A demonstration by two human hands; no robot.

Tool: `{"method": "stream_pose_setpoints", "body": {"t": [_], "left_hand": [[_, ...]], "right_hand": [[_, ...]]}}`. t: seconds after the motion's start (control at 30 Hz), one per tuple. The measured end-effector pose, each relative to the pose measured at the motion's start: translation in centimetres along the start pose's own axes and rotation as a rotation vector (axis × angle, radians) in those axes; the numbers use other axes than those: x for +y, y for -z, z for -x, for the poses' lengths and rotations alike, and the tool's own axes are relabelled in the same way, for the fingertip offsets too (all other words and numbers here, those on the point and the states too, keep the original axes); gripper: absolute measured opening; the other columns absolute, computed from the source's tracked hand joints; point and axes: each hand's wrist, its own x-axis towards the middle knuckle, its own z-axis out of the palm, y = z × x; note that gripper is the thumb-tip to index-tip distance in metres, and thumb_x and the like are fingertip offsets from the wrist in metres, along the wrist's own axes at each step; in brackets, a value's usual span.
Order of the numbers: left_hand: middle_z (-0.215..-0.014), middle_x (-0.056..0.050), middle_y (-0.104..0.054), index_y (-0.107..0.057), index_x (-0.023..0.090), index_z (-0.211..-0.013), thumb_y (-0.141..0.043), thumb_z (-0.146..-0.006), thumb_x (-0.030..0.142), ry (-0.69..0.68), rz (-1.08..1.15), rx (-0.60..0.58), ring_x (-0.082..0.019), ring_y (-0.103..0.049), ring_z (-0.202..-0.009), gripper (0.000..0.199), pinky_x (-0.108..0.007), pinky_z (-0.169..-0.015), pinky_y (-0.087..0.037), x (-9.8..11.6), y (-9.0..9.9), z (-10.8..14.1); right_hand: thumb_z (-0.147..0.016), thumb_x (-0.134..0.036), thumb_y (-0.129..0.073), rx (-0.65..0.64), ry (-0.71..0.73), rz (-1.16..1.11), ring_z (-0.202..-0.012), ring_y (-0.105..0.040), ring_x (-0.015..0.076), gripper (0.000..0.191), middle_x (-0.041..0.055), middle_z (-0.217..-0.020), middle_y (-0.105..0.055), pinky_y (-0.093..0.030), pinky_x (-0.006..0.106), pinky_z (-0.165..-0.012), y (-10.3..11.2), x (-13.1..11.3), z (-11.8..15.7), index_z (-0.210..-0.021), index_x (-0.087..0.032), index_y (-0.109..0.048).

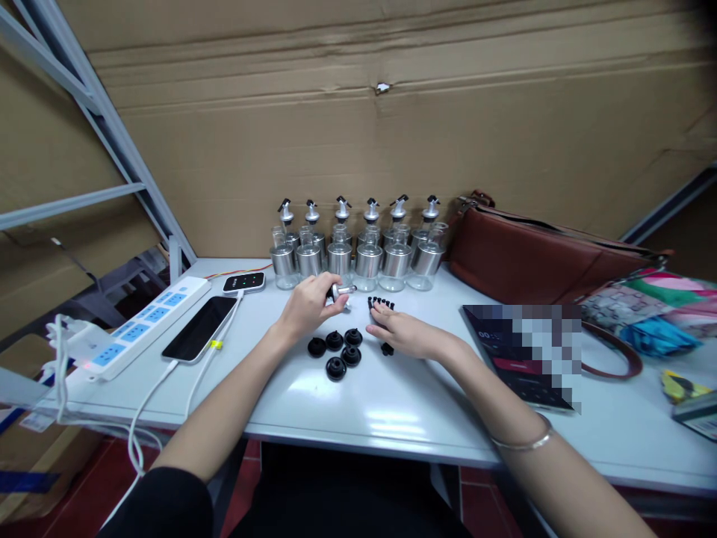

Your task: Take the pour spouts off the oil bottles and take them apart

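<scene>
My left hand (307,308) is closed around a silver pourer spout (344,290), holding it above the table, left of centre. Over a row of small black parts (382,302) lies my right hand (404,329), palm down with its fingers stretched out; its fingertips hide some of them. A few more black parts (387,349) show just below those fingers. Several round black stoppers (334,368) form a cluster between my forearms. Beyond my hands stands a row of open glass bottles (339,261) with metal sleeves. Behind it, more bottles carry silver pourer spouts (372,209) with black tips.
On the left of the white table (314,411) are a power strip (151,325), a phone (200,329) with cables and a small device (244,282). To the right lie a brown bag (538,246), a tablet-like screen (504,351) and a colourful cloth bundle (655,321). Cardboard (314,112) stands behind.
</scene>
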Motion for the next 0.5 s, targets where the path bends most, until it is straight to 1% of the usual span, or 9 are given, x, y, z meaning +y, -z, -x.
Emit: {"method": "stream_pose_setpoints", "body": {"t": [0.07, 0.1, 0.17, 0.2, 0.37, 0.43, 0.5], "left_hand": [[-0.073, -0.002, -0.060, -0.054, 0.014, -0.091, -0.042, -0.091, 0.038, -0.003, -0.002, -0.001, -0.012, -0.050, -0.058, 0.026, -0.023, -0.058, -0.042, 0.02, 0.00, -0.02], [-0.072, -0.002, -0.059, -0.054, 0.015, -0.091, -0.042, -0.091, 0.038, -0.001, -0.003, -0.003, -0.012, -0.050, -0.057, 0.026, -0.023, -0.058, -0.042, 0.03, 0.01, -0.02], [-0.072, -0.002, -0.059, -0.054, 0.015, -0.091, -0.042, -0.091, 0.038, 0.008, -0.006, -0.008, -0.012, -0.050, -0.058, 0.026, -0.023, -0.058, -0.042, 0.08, 0.02, -0.03], [-0.071, -0.002, -0.059, -0.054, 0.015, -0.090, -0.042, -0.091, 0.038, 0.013, -0.006, -0.013, -0.012, -0.050, -0.058, 0.026, -0.023, -0.058, -0.042, 0.11, 0.02, -0.03], [-0.070, -0.001, -0.058, -0.054, 0.015, -0.091, -0.044, -0.090, 0.036, 0.032, 0.011, -0.065, -0.012, -0.050, -0.057, 0.023, -0.023, -0.058, -0.041, 0.28, 0.04, 0.00], [-0.070, 0.000, -0.059, -0.054, 0.016, -0.091, -0.045, -0.090, 0.036, 0.042, 0.011, -0.086, -0.012, -0.051, -0.058, 0.022, -0.023, -0.059, -0.041, 0.32, 0.05, 0.01], [-0.070, 0.000, -0.059, -0.054, 0.016, -0.092, -0.045, -0.090, 0.036, 0.047, 0.010, -0.093, -0.012, -0.051, -0.058, 0.022, -0.024, -0.059, -0.041, 0.31, 0.04, 0.02]], "right_hand": [[-0.093, -0.042, -0.034, 0.019, 0.011, -0.011, -0.134, -0.030, 0.0317, 0.045, 0.0226, -0.139, -0.039, -0.030, 0.042, -0.107, 0.11, -0.12, 0.05, -0.117, -0.008, -0.053], [-0.093, -0.041, -0.035, 0.024, 0.012, -0.015, -0.131, -0.036, 0.0322, 0.043, 0.0228, -0.135, -0.042, -0.033, 0.041, -0.105, 0.16, -0.18, 0.06, -0.113, -0.009, -0.055], [-0.093, -0.040, -0.037, 0.027, 0.008, -0.023, -0.120, -0.048, 0.0318, 0.039, 0.0220, -0.128, -0.048, -0.038, 0.041, -0.098, 0.22, -0.26, 0.05, -0.108, -0.010, -0.057], [-0.092, -0.039, -0.037, 0.029, 0.005, -0.027, -0.116, -0.051, 0.0310, 0.037, 0.0210, -0.126, -0.049, -0.039, 0.040, -0.096, 0.24, -0.27, 0.03, -0.106, -0.011, -0.057], [-0.093, -0.037, -0.037, 0.040, 0.021, -0.035, -0.113, -0.050, 0.0285, 0.032, 0.0180, -0.123, -0.049, -0.038, 0.037, -0.094, 0.38, -0.19, -0.08, -0.104, -0.013, -0.056], [-0.093, -0.037, -0.035, 0.036, 0.031, -0.034, -0.105, -0.054, 0.0263, 0.031, 0.0161, -0.116, -0.051, -0.040, 0.036, -0.090, 0.49, -0.21, -0.06, -0.100, -0.014, -0.056], [-0.094, -0.036, -0.034, 0.059, 0.036, -0.031, -0.095, -0.056, 0.0235, 0.030, 0.0141, -0.111, -0.052, -0.042, 0.034, -0.085, 0.54, -0.28, -0.04, -0.097, -0.015, -0.056]]}}
